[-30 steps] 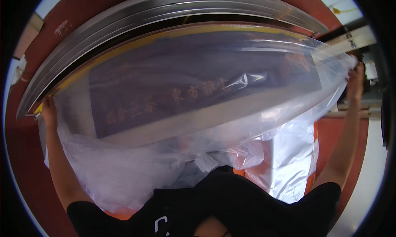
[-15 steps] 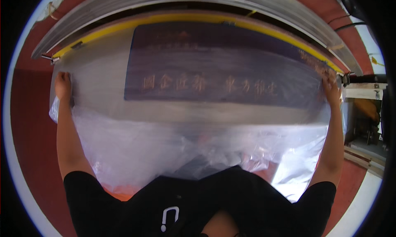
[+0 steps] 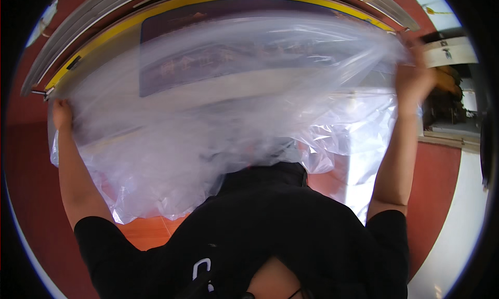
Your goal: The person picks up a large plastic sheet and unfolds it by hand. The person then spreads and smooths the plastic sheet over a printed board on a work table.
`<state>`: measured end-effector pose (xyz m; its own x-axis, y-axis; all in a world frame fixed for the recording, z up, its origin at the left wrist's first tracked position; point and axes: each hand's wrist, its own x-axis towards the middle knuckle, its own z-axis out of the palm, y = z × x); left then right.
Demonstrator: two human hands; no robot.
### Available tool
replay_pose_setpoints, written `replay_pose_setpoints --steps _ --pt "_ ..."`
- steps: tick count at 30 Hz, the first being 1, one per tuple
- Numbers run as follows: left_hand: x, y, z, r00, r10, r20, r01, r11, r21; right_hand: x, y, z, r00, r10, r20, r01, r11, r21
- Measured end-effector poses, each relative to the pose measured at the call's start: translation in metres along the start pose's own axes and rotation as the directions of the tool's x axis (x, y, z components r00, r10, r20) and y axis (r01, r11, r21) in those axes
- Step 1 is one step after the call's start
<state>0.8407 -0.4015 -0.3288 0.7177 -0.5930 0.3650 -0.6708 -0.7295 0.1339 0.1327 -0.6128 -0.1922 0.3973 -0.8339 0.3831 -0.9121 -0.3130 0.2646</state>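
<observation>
A large clear plastic sheet (image 3: 171,138) lies over a long pale board and drapes down toward my body in wrinkled folds. Through it shows a dark purple panel (image 3: 171,23) with gold lettering. At the left end, my left hand (image 3: 62,114) is closed on the sheet's edge. My right hand (image 3: 413,80), smeared by motion, is raised at the right end. Sheet folds draw taut toward its fingers, so it grips that corner, though the fingertips are blurred.
Along the board's far edge runs a yellow strip (image 3: 156,4), with grey metal rails (image 3: 39,73) beyond it. To the right stand a white ledge (image 3: 449,52) and dark machinery (image 3: 449,104). Orange flooring (image 3: 148,232) shows below the sheet.
My right hand has lifted and come nearer to me, pulling the sheet's right side up into folds over the panel. My left hand stays at the left end. The view has shifted.
</observation>
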Motion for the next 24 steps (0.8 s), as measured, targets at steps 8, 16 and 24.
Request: replay_pose_setpoints --steps 8,16,24 --pt "0.003 -0.001 0.002 0.999 -0.042 -0.003 0.042 0.999 -0.017 -0.116 -0.124 0.017 0.792 -0.323 0.519 -0.603 -0.548 0.580" --pt "0.017 -0.053 0.024 0.993 0.105 -0.052 -0.109 0.991 -0.077 -0.041 0.028 -0.044 0.894 0.238 0.379 -0.447 0.432 0.783" --pt "0.011 -0.050 0.018 0.990 0.106 -0.098 -0.106 0.994 -0.001 -0.026 -0.031 0.026 0.961 -0.016 0.276 -0.006 0.997 0.078"
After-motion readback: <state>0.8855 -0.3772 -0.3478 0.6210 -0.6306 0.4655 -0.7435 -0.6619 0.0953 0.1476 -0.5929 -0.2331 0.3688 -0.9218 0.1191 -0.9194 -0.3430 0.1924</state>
